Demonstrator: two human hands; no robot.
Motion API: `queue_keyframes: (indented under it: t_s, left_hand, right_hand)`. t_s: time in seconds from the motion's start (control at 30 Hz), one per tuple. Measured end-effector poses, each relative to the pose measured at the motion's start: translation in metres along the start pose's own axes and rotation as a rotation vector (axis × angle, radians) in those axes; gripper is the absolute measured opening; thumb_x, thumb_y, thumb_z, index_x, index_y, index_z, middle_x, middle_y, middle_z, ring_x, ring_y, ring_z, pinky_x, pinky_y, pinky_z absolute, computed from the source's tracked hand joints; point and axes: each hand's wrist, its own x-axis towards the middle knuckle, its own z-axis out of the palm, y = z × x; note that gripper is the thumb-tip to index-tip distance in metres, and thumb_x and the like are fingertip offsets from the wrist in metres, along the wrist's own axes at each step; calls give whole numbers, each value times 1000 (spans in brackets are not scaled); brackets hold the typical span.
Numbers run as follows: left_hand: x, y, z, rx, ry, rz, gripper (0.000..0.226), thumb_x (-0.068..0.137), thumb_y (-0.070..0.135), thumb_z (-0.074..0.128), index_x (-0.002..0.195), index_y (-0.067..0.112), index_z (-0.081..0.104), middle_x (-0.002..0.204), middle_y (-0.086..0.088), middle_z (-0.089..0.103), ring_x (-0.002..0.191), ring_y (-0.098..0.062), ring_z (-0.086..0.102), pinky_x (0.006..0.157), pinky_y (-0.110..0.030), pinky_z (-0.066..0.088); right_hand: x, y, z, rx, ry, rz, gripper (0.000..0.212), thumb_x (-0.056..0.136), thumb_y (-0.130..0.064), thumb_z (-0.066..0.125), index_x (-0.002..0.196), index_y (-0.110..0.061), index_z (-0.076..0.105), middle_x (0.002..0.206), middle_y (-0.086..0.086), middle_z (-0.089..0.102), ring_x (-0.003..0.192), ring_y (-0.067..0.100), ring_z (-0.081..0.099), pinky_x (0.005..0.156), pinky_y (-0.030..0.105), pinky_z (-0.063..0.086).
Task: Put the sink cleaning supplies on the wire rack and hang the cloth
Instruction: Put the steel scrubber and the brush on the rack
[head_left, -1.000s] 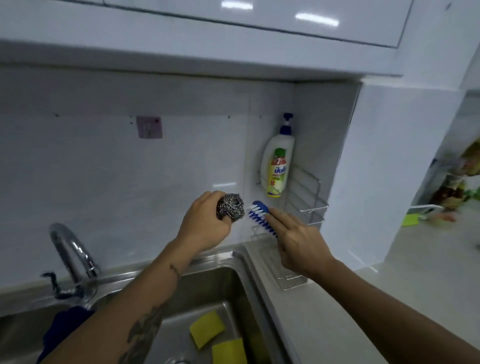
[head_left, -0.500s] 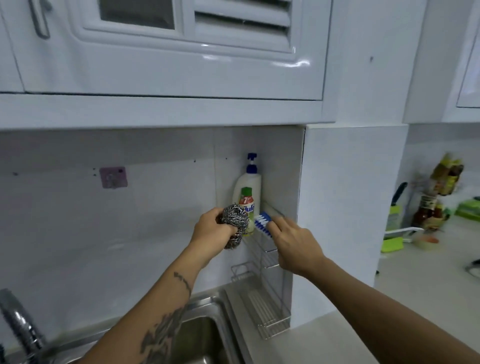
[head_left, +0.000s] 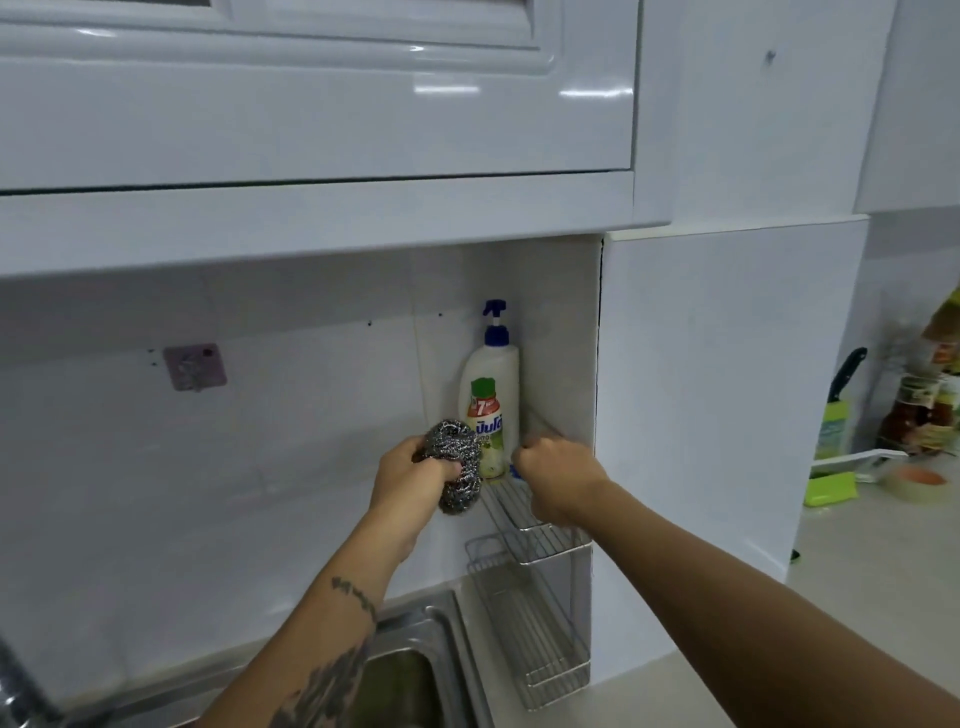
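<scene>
- Head view, change: a second ago the right hand (head_left: 558, 480) held a blue brush out in the open, short of the rack (head_left: 540, 540). Now that hand is curled into a loose fist over the upper shelf, and only a sliver of blue, the brush (head_left: 514, 472), shows at its knuckles. The brush looks to be going down on the shelf, though I cannot tell whether the fingers still grip it.
- The left hand (head_left: 410, 480) has risen with it. It is wrapped round the scourer (head_left: 457, 470), which sits just left of the shelf's front edge, against the bottle (head_left: 491, 410).
- Meaning: bottle racked, brush about placed, scourer next. The hook (head_left: 195, 366) on the tiles is bare, and neither cloth nor sponges are in sight now.
- Materials: the scourer is a springy ball of coiled steel, rough and likely to snag on wire. The rack is thin chromed rod in two tiers, with open gaps. The bottle is smooth white plastic with a blue pump. Tiles and cabinet are glossy, and the sink (head_left: 415, 670) is brushed steel.
</scene>
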Motion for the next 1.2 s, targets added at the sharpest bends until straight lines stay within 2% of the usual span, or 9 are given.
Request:
queue_keyframes:
  t_s: [0.17, 0.33, 0.47, 0.63, 0.7, 0.77, 0.9, 1.03, 1.2]
  left_hand:
    - [11, -4, -4, -60, 45, -47, 36, 80, -3, 63, 110, 16, 61, 105, -6, 69, 99, -26, 65, 93, -42, 53]
    - [14, -3, -1, -101, 63, -64, 34, 81, -6, 61, 109, 12, 61, 105, -8, 69, 96, -25, 66, 83, -38, 54]
    - [14, 2, 3, -108, 73, -68, 35, 80, -6, 60, 112, 9, 62, 107, -11, 69, 95, -24, 66, 79, -35, 54]
    - [12, 16, 18, -165, 77, -47, 39, 83, -3, 58, 120, 8, 58, 110, -11, 68, 94, -21, 65, 69, -30, 53]
    - [12, 18, 28, -157, 84, -14, 40, 85, 0, 59, 124, 9, 53, 115, -10, 65, 99, -23, 64, 70, -29, 54]
    - [11, 15, 40, -92, 95, 22, 39, 87, 5, 61, 122, 15, 49, 112, -7, 63, 100, -24, 64, 68, -28, 55]
    - [9, 3, 63, 138, 95, 18, 44, 75, 35, 69, 114, 27, 50, 106, -7, 68, 91, -24, 69, 79, -41, 60]
    - [3, -3, 74, 314, 140, 35, 32, 81, 39, 67, 108, 30, 51, 97, -1, 67, 85, -19, 67, 81, -38, 58]
    - [2, -3, 68, 509, 133, 79, 30, 89, 20, 51, 116, 19, 65, 114, -6, 67, 101, -24, 63, 92, -37, 52]
  right_hand:
    - [14, 2, 10, 103, -160, -13, 39, 89, -22, 58, 126, -8, 54, 123, 12, 57, 111, 31, 58, 90, 44, 53]
    - [15, -1, 9, 128, -271, -3, 44, 89, -13, 53, 131, -1, 49, 135, 16, 49, 125, 33, 47, 100, 47, 46]
    - [9, 4, 25, 280, -65, -29, 49, 88, -19, 49, 135, -6, 48, 135, 12, 49, 131, 31, 39, 102, 48, 45]
    - [-18, 9, 40, 604, 245, -112, 60, 90, -15, 47, 148, -13, 35, 151, 7, 40, 138, 25, 37, 115, 34, 34]
    - [-25, 10, 41, 785, 290, -80, 68, 90, -12, 51, 152, -18, 26, 151, 4, 40, 137, 22, 39, 113, 27, 31]
    - [-29, 12, 39, 979, 355, -49, 75, 88, -12, 56, 153, -24, 21, 150, 0, 40, 135, 17, 41, 113, 29, 35]
    - [-30, 17, 34, 1140, 327, -26, 73, 82, -17, 65, 142, -36, 29, 133, -8, 52, 120, 10, 54, 102, 31, 48]
    - [-27, 16, 37, 1080, 258, 25, 56, 77, -24, 63, 128, -32, 42, 117, 0, 60, 103, 19, 62, 88, 44, 55]
    - [-22, 9, 28, 823, 154, 52, 31, 86, -18, 57, 115, -8, 62, 111, 12, 64, 101, 30, 62, 84, 37, 53]
